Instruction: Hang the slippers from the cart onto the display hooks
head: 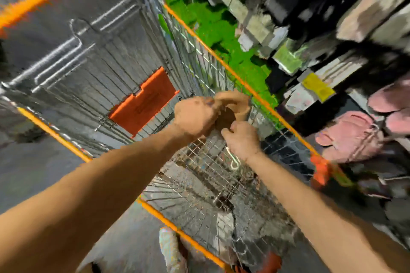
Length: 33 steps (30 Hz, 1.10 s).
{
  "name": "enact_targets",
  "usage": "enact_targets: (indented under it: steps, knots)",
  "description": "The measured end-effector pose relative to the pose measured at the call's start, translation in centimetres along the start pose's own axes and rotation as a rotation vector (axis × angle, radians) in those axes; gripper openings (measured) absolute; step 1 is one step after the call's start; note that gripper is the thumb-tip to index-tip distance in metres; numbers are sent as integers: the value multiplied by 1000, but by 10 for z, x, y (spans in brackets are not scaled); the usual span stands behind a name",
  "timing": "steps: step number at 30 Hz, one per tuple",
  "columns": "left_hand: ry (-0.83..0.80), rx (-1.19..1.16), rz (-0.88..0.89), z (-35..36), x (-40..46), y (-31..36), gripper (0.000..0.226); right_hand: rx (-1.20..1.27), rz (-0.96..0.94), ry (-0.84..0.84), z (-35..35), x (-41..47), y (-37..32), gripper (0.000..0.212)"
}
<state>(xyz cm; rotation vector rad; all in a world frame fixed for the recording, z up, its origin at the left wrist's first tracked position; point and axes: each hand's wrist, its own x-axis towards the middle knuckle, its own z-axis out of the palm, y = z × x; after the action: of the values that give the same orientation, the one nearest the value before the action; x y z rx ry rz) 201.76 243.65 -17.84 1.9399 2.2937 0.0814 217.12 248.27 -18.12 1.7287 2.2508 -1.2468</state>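
Both hands, left hand [195, 117] and right hand [241, 139], gripped one brown slipper [225, 118] above the cart [221, 175]; a loose pinch could drop it back inside

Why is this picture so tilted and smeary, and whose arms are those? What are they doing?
There is no machine here. A person wears a camera on their head, so you see what they see, looking down at their own arms. The picture is smeary because the head was moving.

The left hand and the right hand meet over a wire shopping cart with orange edges. Together they hold something small, dark and brown; it is too blurry to say what it is. A white hook shows just below the right hand.

On the right are shop shelves with pink slippers and something fluffy and green.
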Motion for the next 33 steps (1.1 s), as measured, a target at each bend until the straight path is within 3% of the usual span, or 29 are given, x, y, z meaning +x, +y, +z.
enact_targets:
  steps: [2, 5, 7, 10, 15, 19, 25, 33]
  knots:
    - [74, 22, 140, -55, 6, 6, 32, 32, -212, 145, -39, -21, -31, 12]
    - [222, 40, 299, -147, 18, 20, 14, -55, -425, 300, -97, -47, -70, 44]
    - [341, 88, 335, -214, 22, 36, 10, -29, -497, 442, -137, -67, -99, 37]
    - [539, -69, 393, -318, 12, 66, 7, 41, -537, 630, -203, -109, -146, 19]
    - [812, -157, 481, -450, -2, 113, 14, 103, -659, 905, -314, -201, -211, 31]
    - [957, -288, 523, -541, -7, 159, 23, 54, -645, 1132, -398, -282, -246, 43]
    - [1016, -495, 754, -676, -19, 244, 22, -37, -624, 1399, -521, -397, -276, 36]
    - [1207, -480, 890, -826, -35, 346, 28, -247, -434, 1690, -661, -523, -311, 32]
